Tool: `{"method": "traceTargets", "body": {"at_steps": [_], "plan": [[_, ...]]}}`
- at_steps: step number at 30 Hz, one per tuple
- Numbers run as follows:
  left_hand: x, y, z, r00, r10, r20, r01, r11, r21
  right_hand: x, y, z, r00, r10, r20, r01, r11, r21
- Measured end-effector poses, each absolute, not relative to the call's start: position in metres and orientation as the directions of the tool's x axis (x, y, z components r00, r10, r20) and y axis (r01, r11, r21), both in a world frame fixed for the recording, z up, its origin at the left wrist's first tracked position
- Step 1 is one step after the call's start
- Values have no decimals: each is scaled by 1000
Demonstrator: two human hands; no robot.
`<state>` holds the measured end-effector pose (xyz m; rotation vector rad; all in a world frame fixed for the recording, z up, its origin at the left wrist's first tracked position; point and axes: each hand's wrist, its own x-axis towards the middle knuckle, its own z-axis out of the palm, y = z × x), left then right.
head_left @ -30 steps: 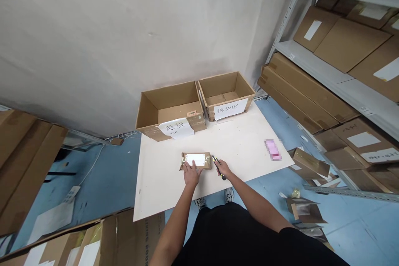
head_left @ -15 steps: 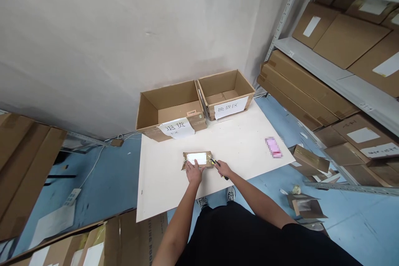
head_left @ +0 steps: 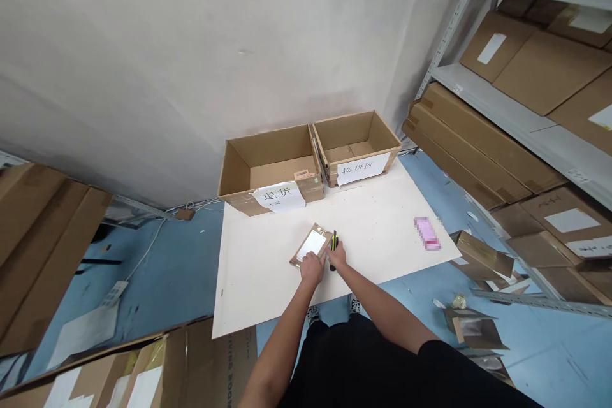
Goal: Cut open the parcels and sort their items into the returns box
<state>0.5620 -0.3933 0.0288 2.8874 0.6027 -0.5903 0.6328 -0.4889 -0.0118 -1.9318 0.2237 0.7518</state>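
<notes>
1. Wider of two lidless cartons (head_left: 270,148), at the back of the white table (head_left: 253,268).
2. One labelled parcel (head_left: 313,243) on the table, ahead of the left fingers, long axis slanting from near left to far right.
3. Left hand (head_left: 312,267) — the nearer — bends its fingers around the parcel's near side, gripping.
4. One utility knife (head_left: 334,241), just right of the parcel; right hand (head_left: 337,256) wraps it firmly.
5. Smaller carton (head_left: 349,131); one pink blurred item (head_left: 427,233).

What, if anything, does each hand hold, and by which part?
The right hand holds a cutter by its handle; the left hand is on the near side of the parcel, its grip unclear.
</notes>
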Motion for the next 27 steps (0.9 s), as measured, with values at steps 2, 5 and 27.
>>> {"method": "traceTargets", "body": {"at_steps": [2,5,27], "plan": [[557,-386,31,863,283,-418,354,-930,101,658,-478,-2,830,114,-546,-387,-588,-711],[555,-359,35,891,260,-371,323,-939,119,687,-476,9,852,106,-512,-320,-668,-672],[567,-364,11,942,122,-312,163,-981,109,722,-545,6,868,123,-481,-311,-620,-720]]}}
